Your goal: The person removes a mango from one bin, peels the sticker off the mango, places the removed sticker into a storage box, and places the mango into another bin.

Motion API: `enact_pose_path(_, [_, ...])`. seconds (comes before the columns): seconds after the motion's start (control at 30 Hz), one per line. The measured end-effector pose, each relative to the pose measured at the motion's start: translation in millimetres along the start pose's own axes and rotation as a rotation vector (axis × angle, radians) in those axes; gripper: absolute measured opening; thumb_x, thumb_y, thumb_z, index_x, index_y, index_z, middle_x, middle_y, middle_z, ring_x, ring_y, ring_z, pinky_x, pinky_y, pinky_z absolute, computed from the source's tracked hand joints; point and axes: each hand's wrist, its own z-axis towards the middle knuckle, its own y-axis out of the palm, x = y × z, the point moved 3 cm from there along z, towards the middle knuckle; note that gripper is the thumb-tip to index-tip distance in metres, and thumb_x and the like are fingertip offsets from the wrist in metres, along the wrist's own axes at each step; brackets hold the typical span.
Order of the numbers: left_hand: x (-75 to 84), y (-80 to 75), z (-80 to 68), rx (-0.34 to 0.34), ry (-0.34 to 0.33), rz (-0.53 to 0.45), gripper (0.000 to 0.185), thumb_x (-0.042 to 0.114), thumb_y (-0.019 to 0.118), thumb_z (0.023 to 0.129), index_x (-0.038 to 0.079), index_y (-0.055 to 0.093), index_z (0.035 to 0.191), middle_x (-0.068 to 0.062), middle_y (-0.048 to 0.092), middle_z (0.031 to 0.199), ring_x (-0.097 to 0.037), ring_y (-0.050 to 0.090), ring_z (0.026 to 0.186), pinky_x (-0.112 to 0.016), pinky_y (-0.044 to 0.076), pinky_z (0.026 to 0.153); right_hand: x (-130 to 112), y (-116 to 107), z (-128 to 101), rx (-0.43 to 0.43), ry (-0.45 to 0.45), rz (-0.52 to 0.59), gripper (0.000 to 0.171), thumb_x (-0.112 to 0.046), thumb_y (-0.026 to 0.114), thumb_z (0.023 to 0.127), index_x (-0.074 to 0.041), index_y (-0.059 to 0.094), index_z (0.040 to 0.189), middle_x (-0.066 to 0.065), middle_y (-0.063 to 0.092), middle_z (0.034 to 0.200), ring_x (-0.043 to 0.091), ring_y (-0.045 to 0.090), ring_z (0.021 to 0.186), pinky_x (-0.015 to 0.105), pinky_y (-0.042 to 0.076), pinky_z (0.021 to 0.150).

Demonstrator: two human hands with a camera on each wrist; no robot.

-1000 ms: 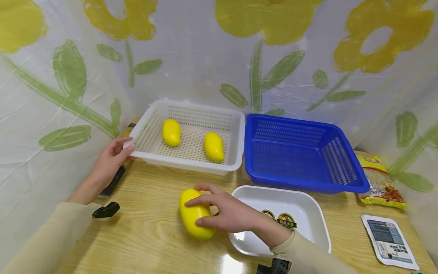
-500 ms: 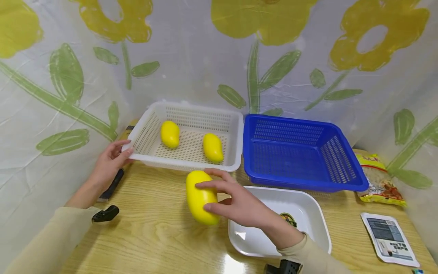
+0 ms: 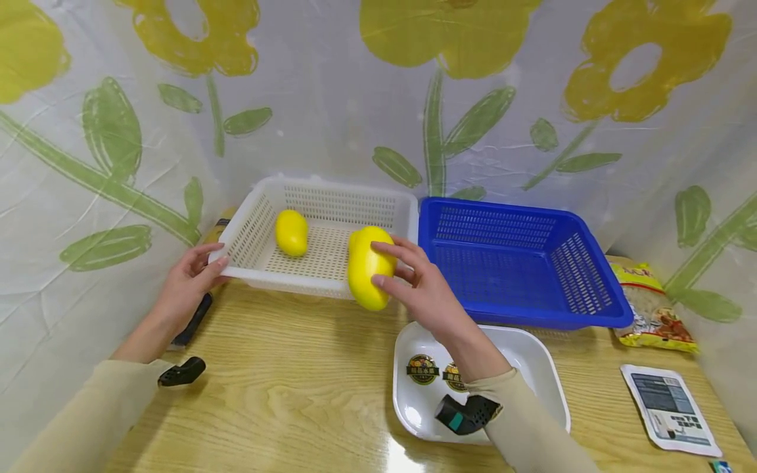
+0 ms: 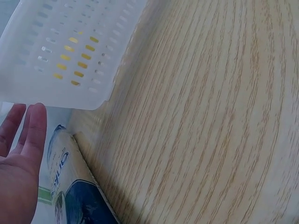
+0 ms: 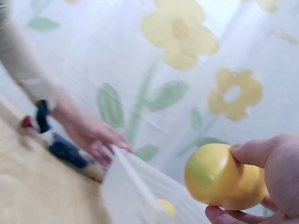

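A large yellow mango [image 3: 368, 279] is in my right hand [image 3: 428, 289], pinched between thumb and fingers above the front rim of the white plastic basket [image 3: 296, 281]. A greenish blush shows on this mango [image 5: 205, 175] in the right wrist view. Inside the basket lies one mango [image 3: 292, 233] on the left; another is mostly covered by the held one. My left hand [image 3: 192, 276] grips the basket's front left corner by its rim. From the left wrist view, those fingers [image 4: 35, 123] reach to the underside of the rim.
A blue basket [image 3: 497, 279] stands right of the white one. In front of it sits a white tray [image 3: 408, 407] with round stickers, under my right forearm. A yellow snack bag [image 3: 650, 305] and a flat white packet [image 3: 671, 410] lie at the right. A printed bag [image 4: 77, 186] is beside my left hand.
My right hand has lifted the mango off the table and carried it back and to the right, up to the white basket. My left hand keeps its place on the basket corner.
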Motion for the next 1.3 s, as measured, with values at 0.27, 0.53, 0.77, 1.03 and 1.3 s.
enact_pose_path(0.27, [-1.4, -1.3, 2.1, 0.009, 0.001, 0.007, 0.043, 0.014, 0.061, 0.097, 0.007, 0.047, 0.137, -0.006, 0.056, 0.110, -0.006, 0.064, 0.089, -0.019, 0.054, 0.081, 3.3, -16.4, 54.6, 0.064, 0.030, -0.082, 0.045, -0.021, 0.065, 0.096, -0.026, 0.055, 0.139, -0.005, 0.032, 0.152, 0.030, 0.053, 0.124, 0.038, 0.053, 0.091])
enact_pose_path(0.53, [0.4, 0.7, 3.9, 0.007, 0.004, 0.026, 0.046, 0.016, 0.061, 0.097, 0.006, 0.046, 0.139, -0.005, 0.056, 0.113, -0.007, 0.064, 0.091, -0.021, 0.054, 0.082, 16.8, -10.8, 105.9, -0.048, 0.102, -0.206, 0.046, -0.021, 0.063, 0.097, -0.020, 0.052, 0.142, 0.000, 0.039, 0.151, 0.026, 0.049, 0.127, 0.037, 0.052, 0.092])
enact_pose_path(0.77, [0.0, -0.5, 3.2, -0.004, 0.007, 0.014, 0.044, 0.014, 0.061, 0.097, 0.006, 0.046, 0.138, -0.006, 0.055, 0.111, -0.007, 0.064, 0.090, -0.020, 0.054, 0.080, 36.1, 13.7, 132.1, -0.125, 0.245, -0.272, 0.043, -0.028, 0.065, 0.095, -0.028, 0.057, 0.138, -0.003, 0.040, 0.150, 0.020, 0.058, 0.109, 0.036, 0.053, 0.090])
enact_pose_path(1.03, [-1.3, -0.9, 1.6, -0.012, 0.011, 0.001, 0.041, 0.013, 0.060, 0.098, 0.008, 0.047, 0.137, -0.006, 0.055, 0.111, -0.007, 0.064, 0.089, -0.019, 0.054, 0.080, 43.3, 42.8, 141.3, -0.238, 0.261, -0.264, 0.041, -0.023, 0.068, 0.093, -0.025, 0.060, 0.134, 0.000, 0.041, 0.150, 0.021, 0.058, 0.102, 0.043, 0.050, 0.094])
enact_pose_path(1.3, [-2.6, -1.4, 3.0, -0.012, 0.016, -0.039, 0.040, 0.011, 0.059, 0.098, 0.008, 0.048, 0.136, -0.006, 0.055, 0.111, -0.007, 0.064, 0.089, -0.020, 0.054, 0.079, 57.6, 55.2, 140.1, -0.253, 0.347, -0.202, 0.041, -0.013, 0.070, 0.091, -0.020, 0.064, 0.131, 0.003, 0.050, 0.136, 0.021, 0.056, 0.083, 0.035, 0.051, 0.080])
